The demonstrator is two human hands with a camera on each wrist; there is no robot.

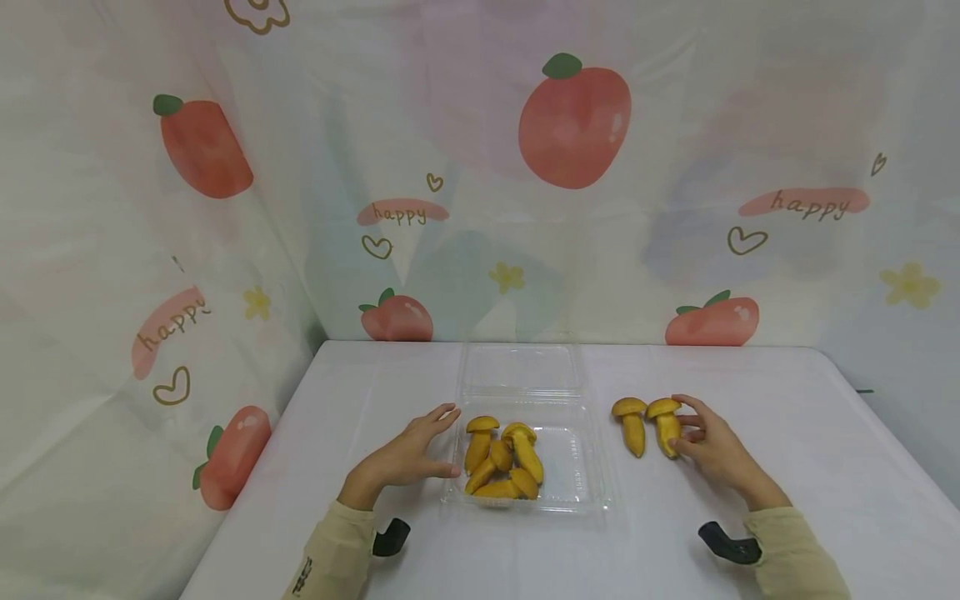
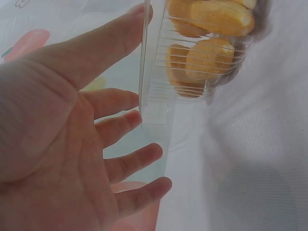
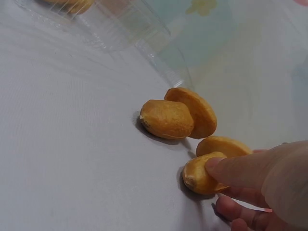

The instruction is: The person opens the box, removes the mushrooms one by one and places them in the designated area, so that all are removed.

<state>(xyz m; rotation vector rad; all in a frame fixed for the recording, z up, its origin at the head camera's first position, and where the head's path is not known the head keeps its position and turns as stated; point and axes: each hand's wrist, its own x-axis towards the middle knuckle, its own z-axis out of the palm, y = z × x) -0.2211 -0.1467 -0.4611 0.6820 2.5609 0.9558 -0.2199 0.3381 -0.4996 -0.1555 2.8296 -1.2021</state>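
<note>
A clear plastic clamshell box [image 1: 572, 471] stands with its lid [image 1: 521, 367] folded back. Several yellow mushrooms [image 1: 527, 457] lie in its left part. My left hand [image 1: 408, 450] is at the box's left side, fingers spread, thumb and fingertips [image 2: 131, 120] right at the rim. To the right of the box, two more yellow mushrooms lie side by side on the table. My right hand [image 1: 716, 450] pinches the right one [image 1: 666, 429], thumb [image 3: 236, 168] on its stem and fingers on the far side. The other mushroom [image 3: 168, 119] lies just left of it, untouched.
The white-covered table [image 1: 652, 525] runs back to a hanging cloth [image 1: 480, 250] printed with fruit, hearts and flowers. Black curved pieces [image 1: 731, 546] stick out by both sleeves.
</note>
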